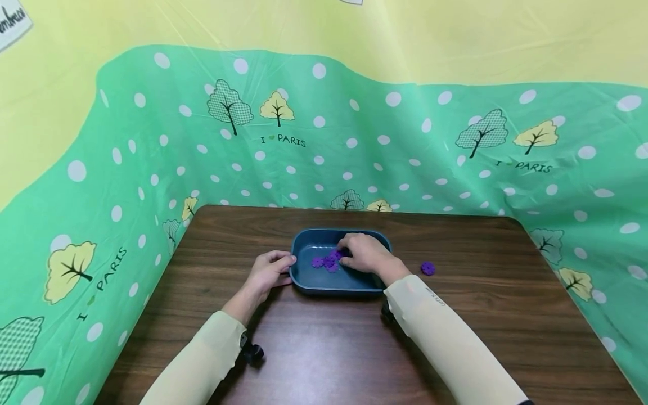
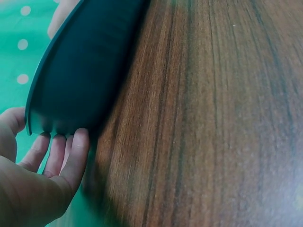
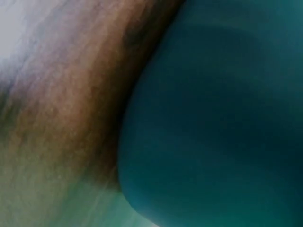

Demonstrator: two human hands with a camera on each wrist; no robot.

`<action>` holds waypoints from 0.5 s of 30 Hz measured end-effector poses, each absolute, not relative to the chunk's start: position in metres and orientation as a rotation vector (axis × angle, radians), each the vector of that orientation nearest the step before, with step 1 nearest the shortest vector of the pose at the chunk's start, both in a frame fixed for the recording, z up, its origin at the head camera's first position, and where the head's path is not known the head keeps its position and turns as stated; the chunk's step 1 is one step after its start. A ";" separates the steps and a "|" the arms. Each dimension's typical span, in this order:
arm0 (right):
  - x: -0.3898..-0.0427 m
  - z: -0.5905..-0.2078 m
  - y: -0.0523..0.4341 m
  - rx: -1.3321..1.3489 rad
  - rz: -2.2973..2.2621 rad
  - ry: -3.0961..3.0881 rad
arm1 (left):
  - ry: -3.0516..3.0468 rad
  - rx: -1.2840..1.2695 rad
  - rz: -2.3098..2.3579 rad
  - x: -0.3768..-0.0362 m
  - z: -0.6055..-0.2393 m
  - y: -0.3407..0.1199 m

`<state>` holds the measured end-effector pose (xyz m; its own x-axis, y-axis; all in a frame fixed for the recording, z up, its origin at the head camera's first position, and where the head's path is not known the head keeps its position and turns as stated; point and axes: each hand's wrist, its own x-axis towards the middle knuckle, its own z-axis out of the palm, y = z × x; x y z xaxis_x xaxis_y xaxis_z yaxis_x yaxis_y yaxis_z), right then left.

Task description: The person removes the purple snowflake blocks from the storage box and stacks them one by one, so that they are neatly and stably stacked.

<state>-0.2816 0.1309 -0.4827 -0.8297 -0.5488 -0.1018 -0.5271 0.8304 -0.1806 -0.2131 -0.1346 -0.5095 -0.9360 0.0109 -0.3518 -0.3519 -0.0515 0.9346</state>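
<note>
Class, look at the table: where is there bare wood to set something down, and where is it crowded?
Bare wood lies along the table right of the loose purple piece, behind the tray up to the cloth, and at the near edge between the sleeves. It is crowded at the tray: the left hand touches its side and the right hand reaches among the pieces.
</note>
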 end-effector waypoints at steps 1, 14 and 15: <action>-0.282 -0.483 0.130 -0.843 -0.212 2.864 | 1.972 -0.366 2.080 -0.213 -0.510 -0.134; -0.282 -0.488 0.130 -0.898 -0.220 2.890 | 1.979 -0.371 2.058 -0.214 -0.509 -0.135; -0.282 -0.488 0.130 -0.901 -0.218 2.889 | 1.980 -0.369 2.057 -0.214 -0.509 -0.135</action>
